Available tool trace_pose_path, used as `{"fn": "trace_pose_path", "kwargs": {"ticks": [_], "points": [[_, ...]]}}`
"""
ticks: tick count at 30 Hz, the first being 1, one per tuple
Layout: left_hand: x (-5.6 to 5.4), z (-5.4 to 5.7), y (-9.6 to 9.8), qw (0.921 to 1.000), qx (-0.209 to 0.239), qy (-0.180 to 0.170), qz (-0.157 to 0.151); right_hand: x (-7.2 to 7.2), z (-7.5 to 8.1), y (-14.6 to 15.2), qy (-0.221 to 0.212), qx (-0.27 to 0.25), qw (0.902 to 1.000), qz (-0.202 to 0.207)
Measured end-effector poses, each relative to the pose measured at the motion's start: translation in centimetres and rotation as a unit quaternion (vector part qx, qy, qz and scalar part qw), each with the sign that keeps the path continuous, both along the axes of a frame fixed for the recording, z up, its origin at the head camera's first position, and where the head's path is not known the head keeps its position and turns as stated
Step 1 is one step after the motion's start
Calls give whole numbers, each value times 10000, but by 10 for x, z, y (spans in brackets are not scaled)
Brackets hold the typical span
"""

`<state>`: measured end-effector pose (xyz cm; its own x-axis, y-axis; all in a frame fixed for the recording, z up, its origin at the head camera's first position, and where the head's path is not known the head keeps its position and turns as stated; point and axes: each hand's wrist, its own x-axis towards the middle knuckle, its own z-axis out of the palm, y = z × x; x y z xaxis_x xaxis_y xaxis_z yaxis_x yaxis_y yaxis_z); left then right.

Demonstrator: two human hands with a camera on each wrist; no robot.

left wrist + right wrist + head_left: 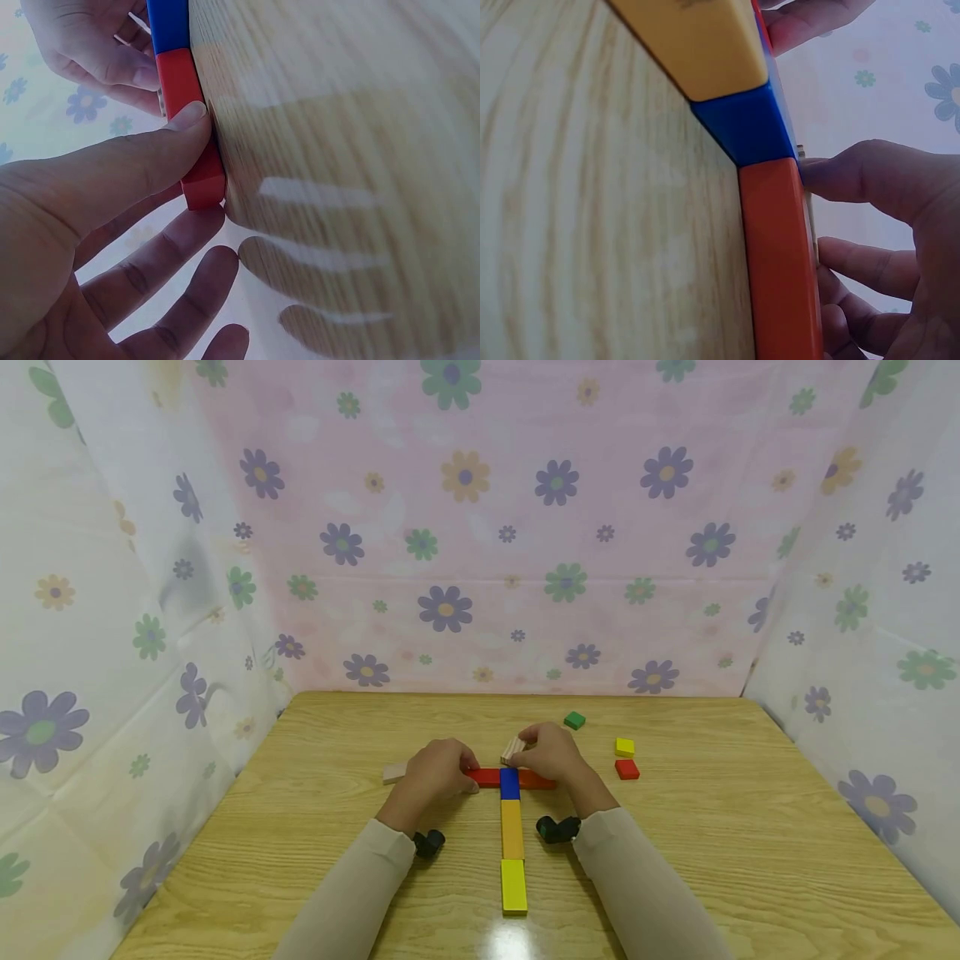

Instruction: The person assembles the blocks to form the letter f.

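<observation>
From the bottom of the head view, the left forearm slants up and right, the right one up and left, both wrists bent inward. Just below centre, the left hand (441,768) pinches the left red block (489,777) between thumb and index, its other fingers (196,292) spread loosely. The right hand (553,752) pinches the ribbed block (513,749) with thumb and fingertips nearly closed, just above the blue block (510,783); whether it touches the bench (315,860) is unclear. Orange (512,829) and yellow blocks (513,887) run down the frame below blue.
</observation>
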<state>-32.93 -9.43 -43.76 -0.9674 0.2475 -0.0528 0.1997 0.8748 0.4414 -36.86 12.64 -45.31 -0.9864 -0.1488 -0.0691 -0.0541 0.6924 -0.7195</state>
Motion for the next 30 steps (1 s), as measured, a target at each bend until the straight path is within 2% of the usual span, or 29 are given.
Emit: {"fn": "trace_pose_path", "kwargs": {"ticks": [18, 30], "points": [[1, 0, -1, 10000, 24, -39, 7, 0, -2, 0, -2, 25, 10000, -2], [0, 1, 1, 9999, 45, -95, 22, 1, 0, 0, 97, 33, 9998, -157]]}}
